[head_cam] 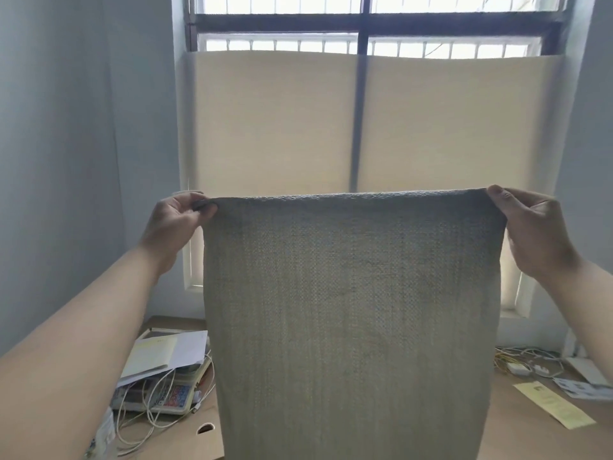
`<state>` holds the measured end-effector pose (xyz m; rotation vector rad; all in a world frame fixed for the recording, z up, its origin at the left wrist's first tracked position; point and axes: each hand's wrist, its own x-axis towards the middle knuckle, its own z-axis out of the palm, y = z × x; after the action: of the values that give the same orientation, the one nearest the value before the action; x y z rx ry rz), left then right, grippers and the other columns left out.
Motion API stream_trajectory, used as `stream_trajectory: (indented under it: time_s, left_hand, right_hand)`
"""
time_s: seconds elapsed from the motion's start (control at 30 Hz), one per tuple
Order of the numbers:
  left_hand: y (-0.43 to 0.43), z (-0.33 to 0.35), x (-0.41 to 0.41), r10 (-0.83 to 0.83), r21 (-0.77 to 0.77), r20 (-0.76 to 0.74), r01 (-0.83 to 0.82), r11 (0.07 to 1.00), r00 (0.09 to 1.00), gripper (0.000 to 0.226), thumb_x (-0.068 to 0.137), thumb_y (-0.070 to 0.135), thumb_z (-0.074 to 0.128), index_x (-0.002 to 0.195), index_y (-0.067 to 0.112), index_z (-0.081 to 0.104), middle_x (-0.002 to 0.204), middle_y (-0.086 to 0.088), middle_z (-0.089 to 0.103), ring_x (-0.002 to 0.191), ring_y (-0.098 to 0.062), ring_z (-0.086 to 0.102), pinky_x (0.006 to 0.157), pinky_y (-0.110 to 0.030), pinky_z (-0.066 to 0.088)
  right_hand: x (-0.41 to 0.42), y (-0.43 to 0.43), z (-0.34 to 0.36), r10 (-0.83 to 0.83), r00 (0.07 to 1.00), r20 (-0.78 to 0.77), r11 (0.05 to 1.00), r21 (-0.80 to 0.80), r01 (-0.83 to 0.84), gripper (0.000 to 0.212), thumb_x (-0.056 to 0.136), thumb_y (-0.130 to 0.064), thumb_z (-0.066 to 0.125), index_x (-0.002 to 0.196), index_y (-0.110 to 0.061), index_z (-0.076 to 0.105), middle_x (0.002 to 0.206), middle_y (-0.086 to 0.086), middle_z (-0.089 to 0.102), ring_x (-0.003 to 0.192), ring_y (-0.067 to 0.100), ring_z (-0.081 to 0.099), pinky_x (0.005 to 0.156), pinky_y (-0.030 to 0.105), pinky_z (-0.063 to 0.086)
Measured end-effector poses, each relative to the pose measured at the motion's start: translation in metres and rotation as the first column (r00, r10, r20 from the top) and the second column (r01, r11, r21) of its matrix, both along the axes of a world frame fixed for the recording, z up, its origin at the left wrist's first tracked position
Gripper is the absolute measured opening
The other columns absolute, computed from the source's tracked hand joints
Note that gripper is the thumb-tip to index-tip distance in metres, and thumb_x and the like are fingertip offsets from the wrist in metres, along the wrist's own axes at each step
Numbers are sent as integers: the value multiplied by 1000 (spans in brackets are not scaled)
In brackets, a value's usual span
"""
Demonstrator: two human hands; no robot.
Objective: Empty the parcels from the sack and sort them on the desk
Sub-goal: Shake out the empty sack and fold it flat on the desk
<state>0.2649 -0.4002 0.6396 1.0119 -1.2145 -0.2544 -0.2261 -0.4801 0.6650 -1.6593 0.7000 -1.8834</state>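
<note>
Holding sack (351,310) flat above desk (504,441), probably emptied. Pinching top corners with left hand (172,224), right hand (534,230), fingers (196,204) clamped on cloth. No parcels visible; sorting apparently pending.

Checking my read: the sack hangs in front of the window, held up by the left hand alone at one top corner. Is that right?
Not by the left hand alone. The head view shows both hands on it: the left hand pinches the upper left corner of the sack and the right hand pinches the upper right one. It does hang in front of the window.
</note>
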Motion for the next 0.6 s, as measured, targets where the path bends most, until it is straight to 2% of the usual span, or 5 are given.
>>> stream_trajectory:
  time_s: [0.1,0.23,0.4,0.53,0.6]
  left_hand:
    - [0,-1,-6,-163,-57,-86,158,986,983,30,98,6,58,77,24,71,74,16,69,69,3,61,70,-12,47]
    - [-3,-2,-16,-168,-152,-191,139,978,967,25,102,17,55,81,29,61,67,21,61,62,3,56,55,-14,46]
    - [-10,-4,-29,-3,-169,-177,-27,985,984,18,103,22,52,89,30,46,76,13,52,55,8,49,50,-13,42]
    - [-16,-3,-27,128,-91,-123,-140,986,984,17,103,30,50,88,33,44,80,10,48,66,-1,46,60,-22,40]
    - [-17,-1,-26,192,-44,-103,-197,979,976,13,102,34,50,91,31,45,84,9,49,72,-4,46,64,-25,40]
  right_hand:
    - [-1,4,-3,72,996,-45,997,-13,-72,43,67,-49,78,97,-18,74,84,-10,70,80,8,62,68,17,52]
    - [0,7,-5,186,976,-112,982,42,-182,51,90,-11,64,140,-17,55,108,-3,71,92,10,71,73,26,60]
    - [2,10,-11,258,935,-245,964,129,-232,68,91,6,57,147,-31,46,125,-3,67,104,10,69,78,25,60]
    - [2,10,-18,296,894,-337,951,188,-244,85,83,11,62,149,-39,42,143,1,58,126,21,59,101,40,51]
    - [2,9,-21,296,891,-344,950,199,-239,88,85,13,61,152,-39,37,141,0,61,125,22,61,103,41,49]
